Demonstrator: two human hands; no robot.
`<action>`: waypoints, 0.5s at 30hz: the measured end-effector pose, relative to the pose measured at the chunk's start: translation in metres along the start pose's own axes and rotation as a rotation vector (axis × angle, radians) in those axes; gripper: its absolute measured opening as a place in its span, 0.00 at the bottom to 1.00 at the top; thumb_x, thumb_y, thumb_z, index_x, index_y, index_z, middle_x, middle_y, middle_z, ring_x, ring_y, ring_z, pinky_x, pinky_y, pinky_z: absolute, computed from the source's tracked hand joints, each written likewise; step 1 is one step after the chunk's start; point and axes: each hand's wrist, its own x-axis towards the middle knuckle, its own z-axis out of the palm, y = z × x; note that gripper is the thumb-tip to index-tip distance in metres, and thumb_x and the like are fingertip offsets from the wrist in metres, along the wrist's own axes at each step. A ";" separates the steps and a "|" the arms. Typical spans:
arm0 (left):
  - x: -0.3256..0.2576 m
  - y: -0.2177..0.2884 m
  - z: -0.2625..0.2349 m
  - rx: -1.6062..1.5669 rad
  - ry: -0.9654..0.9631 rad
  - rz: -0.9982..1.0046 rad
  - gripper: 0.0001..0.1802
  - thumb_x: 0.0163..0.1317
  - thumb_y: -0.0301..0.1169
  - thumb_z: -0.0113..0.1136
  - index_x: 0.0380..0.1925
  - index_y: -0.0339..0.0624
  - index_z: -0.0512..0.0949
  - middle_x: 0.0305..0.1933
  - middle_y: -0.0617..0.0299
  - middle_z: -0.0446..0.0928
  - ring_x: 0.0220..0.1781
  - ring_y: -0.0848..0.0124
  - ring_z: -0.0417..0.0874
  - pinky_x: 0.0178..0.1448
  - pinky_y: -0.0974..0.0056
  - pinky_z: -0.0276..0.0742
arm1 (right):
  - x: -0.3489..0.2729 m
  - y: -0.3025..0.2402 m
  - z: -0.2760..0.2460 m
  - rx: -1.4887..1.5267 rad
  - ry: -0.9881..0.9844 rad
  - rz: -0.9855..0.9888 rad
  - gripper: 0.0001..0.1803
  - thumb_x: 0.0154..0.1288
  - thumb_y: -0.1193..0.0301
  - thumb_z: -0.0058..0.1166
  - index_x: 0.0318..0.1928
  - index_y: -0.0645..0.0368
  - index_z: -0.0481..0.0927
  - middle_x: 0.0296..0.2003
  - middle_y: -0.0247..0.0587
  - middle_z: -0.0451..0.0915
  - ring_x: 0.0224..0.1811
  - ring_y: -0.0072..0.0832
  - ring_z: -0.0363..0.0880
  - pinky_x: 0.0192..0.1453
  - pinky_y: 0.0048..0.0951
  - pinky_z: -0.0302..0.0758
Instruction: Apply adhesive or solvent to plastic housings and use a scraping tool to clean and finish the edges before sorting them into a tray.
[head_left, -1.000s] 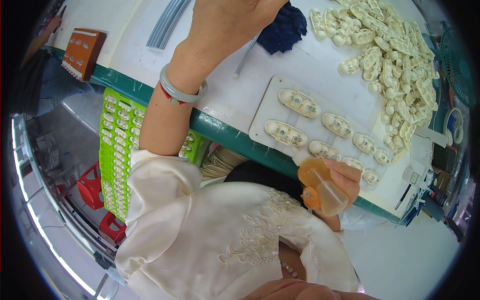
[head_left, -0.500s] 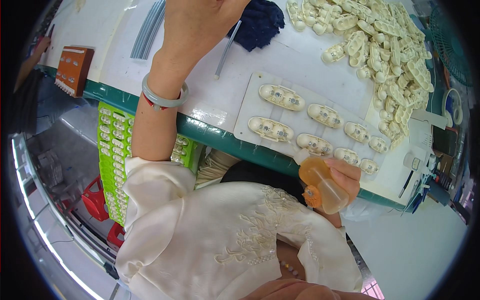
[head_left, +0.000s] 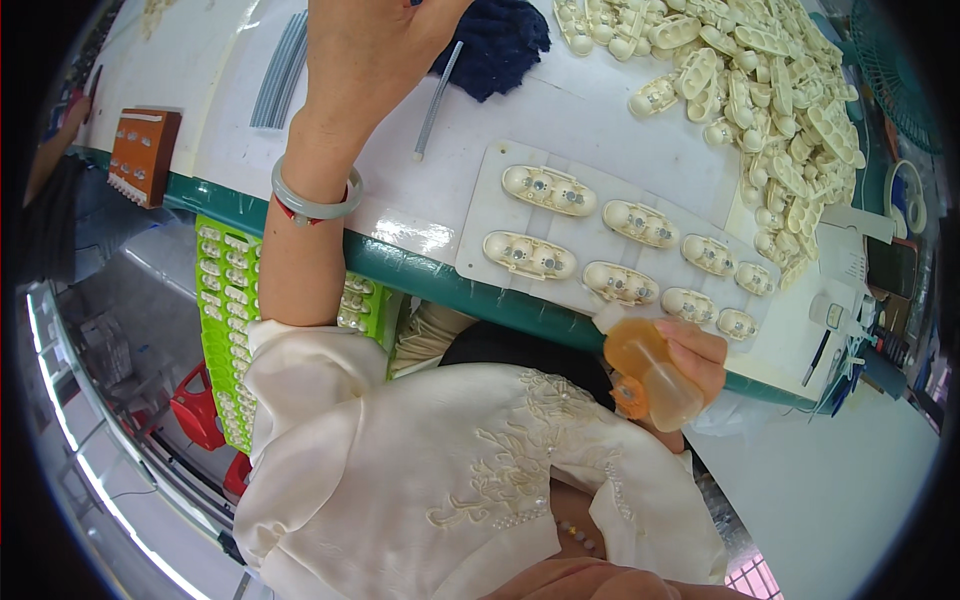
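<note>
My right hand [head_left: 697, 358] is closed around a squeeze bottle [head_left: 650, 365] of amber liquid, with a pale nozzle and an orange fitting on its side. The bottle is held tilted beside the near edge of a white plate [head_left: 470, 240]. Cream oval plastic shells [head_left: 548, 190] sit in two rows on this plate, with small silvery discs inside. At the top edge my left hand [head_left: 375, 50], with a bangle on the wrist, is beside a dark blue cloth [head_left: 500, 50]. Its fingers are mostly cut off by the frame. A thin grey rod [head_left: 438, 105] lies nearby.
A large heap of cream shells [head_left: 760, 110] covers the table's far right. Grey rods [head_left: 280, 75] lie bundled at the left, past an orange-brown block [head_left: 145, 155]. Green trays [head_left: 222, 320] of small parts stand below the table edge. Another person's arm [head_left: 60, 140] shows far left.
The bottle in my right hand has shifted slightly right and down, a little farther from the plate's shells. My left hand appears slightly farther left, while the whole view has shifted a little.
</note>
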 end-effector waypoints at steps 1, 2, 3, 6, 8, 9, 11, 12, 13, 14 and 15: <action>0.000 0.001 0.000 0.017 -0.002 -0.012 0.06 0.52 0.19 0.61 0.31 0.32 0.79 0.32 0.56 0.78 0.32 0.71 0.80 0.36 0.72 0.74 | -0.001 -0.001 -0.001 0.044 0.061 -0.017 0.22 0.47 0.79 0.64 0.44 0.68 0.71 0.42 0.55 0.72 0.39 0.46 0.78 0.40 0.40 0.78; 0.001 0.002 0.000 0.033 -0.003 -0.024 0.06 0.52 0.19 0.61 0.32 0.33 0.79 0.32 0.56 0.78 0.32 0.71 0.80 0.37 0.72 0.74 | -0.002 -0.004 -0.002 0.085 0.122 -0.033 0.22 0.48 0.79 0.63 0.44 0.68 0.71 0.42 0.56 0.71 0.39 0.47 0.78 0.39 0.40 0.78; 0.001 0.002 0.000 0.026 -0.006 -0.023 0.06 0.52 0.19 0.61 0.32 0.33 0.79 0.32 0.56 0.78 0.32 0.71 0.80 0.37 0.72 0.74 | -0.007 -0.003 -0.006 0.079 0.125 -0.030 0.22 0.48 0.79 0.63 0.44 0.68 0.71 0.42 0.56 0.71 0.39 0.47 0.78 0.39 0.40 0.78; 0.001 0.001 -0.001 0.041 -0.016 0.035 0.06 0.52 0.19 0.61 0.32 0.33 0.79 0.32 0.56 0.78 0.33 0.71 0.79 0.37 0.72 0.74 | -0.026 0.003 -0.019 0.126 0.209 -0.039 0.20 0.50 0.81 0.60 0.44 0.68 0.70 0.42 0.58 0.71 0.38 0.48 0.77 0.39 0.42 0.78; 0.001 0.002 0.000 0.067 -0.016 0.018 0.06 0.52 0.19 0.60 0.32 0.34 0.79 0.32 0.57 0.78 0.32 0.72 0.79 0.37 0.72 0.74 | -0.029 0.006 -0.022 0.042 0.159 -0.039 0.18 0.51 0.83 0.58 0.44 0.69 0.70 0.44 0.59 0.71 0.38 0.48 0.77 0.40 0.43 0.77; 0.001 0.002 0.001 0.064 -0.030 -0.003 0.05 0.52 0.19 0.60 0.31 0.34 0.79 0.32 0.57 0.78 0.32 0.72 0.79 0.37 0.72 0.74 | -0.027 0.005 -0.024 0.037 0.164 -0.038 0.18 0.51 0.83 0.58 0.44 0.69 0.70 0.44 0.59 0.71 0.38 0.48 0.77 0.40 0.43 0.77; 0.000 0.001 0.003 0.065 -0.034 -0.006 0.05 0.53 0.19 0.60 0.32 0.35 0.79 0.32 0.57 0.78 0.33 0.72 0.79 0.37 0.72 0.74 | -0.022 0.004 -0.026 0.023 0.055 -0.020 0.19 0.51 0.84 0.57 0.45 0.69 0.70 0.44 0.61 0.72 0.38 0.49 0.77 0.40 0.43 0.77; 0.000 0.001 0.004 0.070 -0.034 -0.013 0.05 0.53 0.19 0.60 0.32 0.35 0.79 0.32 0.58 0.78 0.33 0.72 0.78 0.37 0.72 0.74 | -0.022 0.003 -0.024 0.021 0.061 -0.021 0.19 0.51 0.84 0.57 0.45 0.69 0.70 0.44 0.61 0.72 0.38 0.49 0.77 0.40 0.43 0.77; 0.000 0.002 0.005 0.068 -0.038 -0.009 0.05 0.53 0.19 0.60 0.32 0.35 0.79 0.32 0.58 0.78 0.33 0.72 0.78 0.37 0.72 0.74 | -0.022 0.003 -0.021 0.007 0.079 -0.009 0.19 0.51 0.84 0.57 0.46 0.70 0.70 0.43 0.61 0.72 0.39 0.49 0.77 0.40 0.43 0.77; 0.000 0.003 0.005 0.054 -0.038 -0.023 0.05 0.53 0.19 0.60 0.32 0.34 0.79 0.32 0.58 0.78 0.33 0.72 0.78 0.38 0.72 0.73 | -0.022 0.002 -0.019 -0.005 0.094 0.004 0.19 0.51 0.84 0.56 0.46 0.70 0.70 0.43 0.61 0.72 0.39 0.49 0.77 0.40 0.43 0.77; 0.000 0.003 0.005 0.040 -0.039 -0.038 0.05 0.53 0.19 0.60 0.32 0.34 0.79 0.32 0.58 0.78 0.33 0.72 0.78 0.38 0.72 0.73 | -0.021 0.002 -0.020 -0.005 0.097 0.005 0.19 0.51 0.84 0.56 0.46 0.70 0.70 0.43 0.61 0.72 0.39 0.49 0.77 0.40 0.43 0.77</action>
